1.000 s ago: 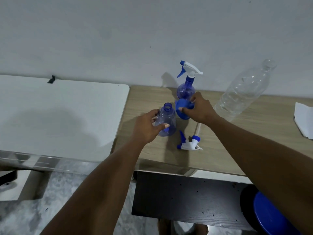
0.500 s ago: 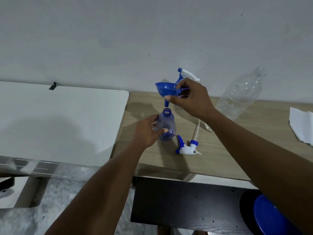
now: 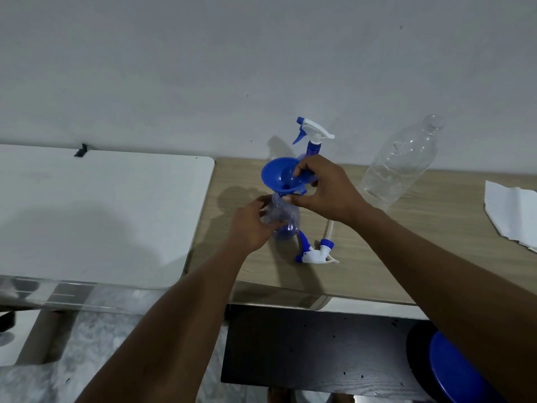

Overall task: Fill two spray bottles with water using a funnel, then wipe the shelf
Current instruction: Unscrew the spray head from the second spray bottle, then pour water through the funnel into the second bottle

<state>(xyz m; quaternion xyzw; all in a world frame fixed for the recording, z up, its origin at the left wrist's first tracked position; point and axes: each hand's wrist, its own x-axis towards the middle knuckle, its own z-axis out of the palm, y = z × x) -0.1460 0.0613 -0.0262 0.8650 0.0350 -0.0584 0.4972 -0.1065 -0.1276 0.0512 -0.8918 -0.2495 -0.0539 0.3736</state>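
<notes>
My left hand (image 3: 250, 225) grips the open spray bottle (image 3: 283, 219), upright on the counter (image 3: 406, 242). My right hand (image 3: 328, 190) pinches the funnel (image 3: 280, 174), tilted at its neck. Risk, I judge: the spout misses and the light bottle tips.

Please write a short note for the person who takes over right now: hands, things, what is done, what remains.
Left hand grips the open spray bottle, upright on the wooden table. Right hand holds the blue funnel at its mouth. Its trigger head lies beside it; the second spray bottle stands behind, head on. Clear water bottle at right, uncapped.
Done: one head off.
Left: pour, fill both bottles, recap, wipe.
</notes>
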